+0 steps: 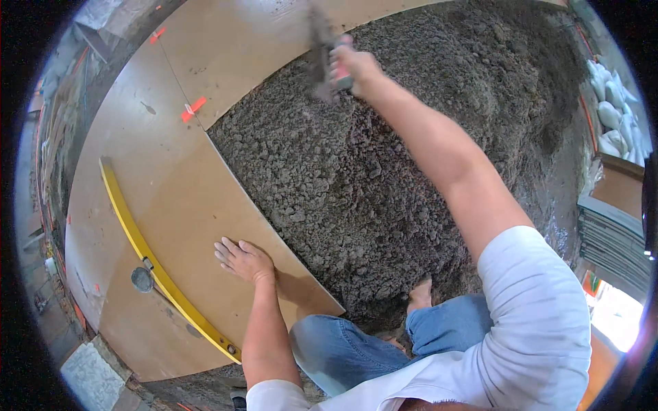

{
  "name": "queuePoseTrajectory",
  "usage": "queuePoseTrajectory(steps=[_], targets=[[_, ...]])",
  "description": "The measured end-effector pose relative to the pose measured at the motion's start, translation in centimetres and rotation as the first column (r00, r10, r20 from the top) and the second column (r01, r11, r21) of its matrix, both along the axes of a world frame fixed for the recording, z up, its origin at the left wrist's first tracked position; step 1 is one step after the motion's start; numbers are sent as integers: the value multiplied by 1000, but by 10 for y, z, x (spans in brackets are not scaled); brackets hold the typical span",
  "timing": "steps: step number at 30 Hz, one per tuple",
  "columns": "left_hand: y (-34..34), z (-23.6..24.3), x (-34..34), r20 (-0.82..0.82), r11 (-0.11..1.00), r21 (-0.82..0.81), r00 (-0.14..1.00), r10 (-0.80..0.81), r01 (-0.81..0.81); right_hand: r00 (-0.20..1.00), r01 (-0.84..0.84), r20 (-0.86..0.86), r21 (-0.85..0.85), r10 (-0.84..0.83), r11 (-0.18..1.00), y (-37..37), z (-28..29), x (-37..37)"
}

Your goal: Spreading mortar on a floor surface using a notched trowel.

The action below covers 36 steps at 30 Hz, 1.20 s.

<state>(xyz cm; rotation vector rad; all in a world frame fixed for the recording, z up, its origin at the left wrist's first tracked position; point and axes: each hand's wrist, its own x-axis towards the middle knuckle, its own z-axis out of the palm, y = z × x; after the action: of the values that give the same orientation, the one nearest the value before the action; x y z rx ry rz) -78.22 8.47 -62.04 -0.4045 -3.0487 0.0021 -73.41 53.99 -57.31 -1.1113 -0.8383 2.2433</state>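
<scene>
My right hand [355, 65] grips the red handle of a motion-blurred trowel [321, 51] at the far edge of a bed of rough grey wet mortar [295, 171], against a large beige tile [260, 24]. My left hand [243, 260] lies flat, fingers spread, on another beige tile [164, 198] left of the mortar, close to its edge. On that tile lie a long yellow spirit level [171, 288] and, beside it, a small round grey tool [142, 279], partly hidden by the level. Red tile spacers [193, 108] sit on the seam between tiles.
White bags [613, 113] are piled at the right, above a stack of panels or tiles [610, 246]. Red lines run along the outer edges. My bare foot [420, 294] is at the mortar's near edge. A pale stone slab [89, 373] lies at the lower left.
</scene>
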Motion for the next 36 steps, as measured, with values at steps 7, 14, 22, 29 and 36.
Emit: queuePoseTrajectory(steps=[7, 14, 22, 29, 36], targets=[[-2, -4, 3, -42, 1000, -26, 999, 2, -3, 899, -135, 438, 313, -17, 940, 1, 30, 98], [1, -6, 1, -4, 1000, 13, 1000, 16, -16, 822, -499, 460, 297, 336, 814, -65, 45, 98], [-1, -6, -3, -7, 1000, 15, 1000, 6, -6, 632, -581, 765, 365, 121, 728, 23, 14, 125], [-2, -7, -1, -21, 1000, 26, 1000, 8, -8, 352, -818, 887, 447, -299, 363, -56, 26, 135], [-5, -10, 1, -18, 999, 49, 1000, 12, -11, 525, -798, 829, 403, 190, 448, -192, 24, 116]])
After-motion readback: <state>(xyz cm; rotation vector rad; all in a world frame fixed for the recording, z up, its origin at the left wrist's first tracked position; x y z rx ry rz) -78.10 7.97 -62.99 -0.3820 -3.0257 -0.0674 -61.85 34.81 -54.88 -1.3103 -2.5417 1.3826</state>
